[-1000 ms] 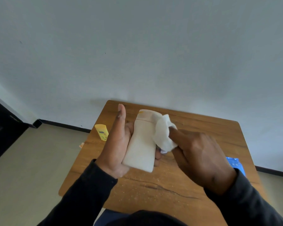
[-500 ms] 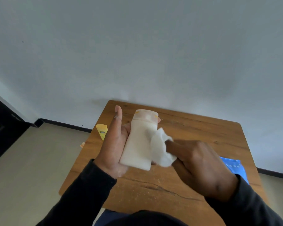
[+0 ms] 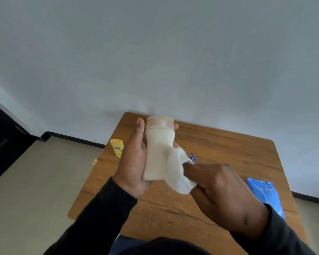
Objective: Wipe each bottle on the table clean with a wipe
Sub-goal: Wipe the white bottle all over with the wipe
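Note:
My left hand (image 3: 132, 162) holds a white bottle (image 3: 157, 150) above the wooden table (image 3: 228, 162), cap pointing away from me, thumb along its left side. A crumpled white wipe (image 3: 179, 173) is gripped in my right hand (image 3: 226, 192) and pressed against the bottle's lower right edge near its base. A yellow bottle (image 3: 117, 147) lies at the table's left edge. Between my hands, a small purple-capped bottle (image 3: 192, 158) shows partly on the table.
A blue wipe pack (image 3: 264, 194) lies on the table's right side, partly under my right sleeve. The tabletop has a dark crack (image 3: 182, 213) and pale specks near me. The table stands against a white wall.
The wipe has slid down the bottle from near the cap to the base end. The left hand has tilted the bottle more upright and lifted it slightly.

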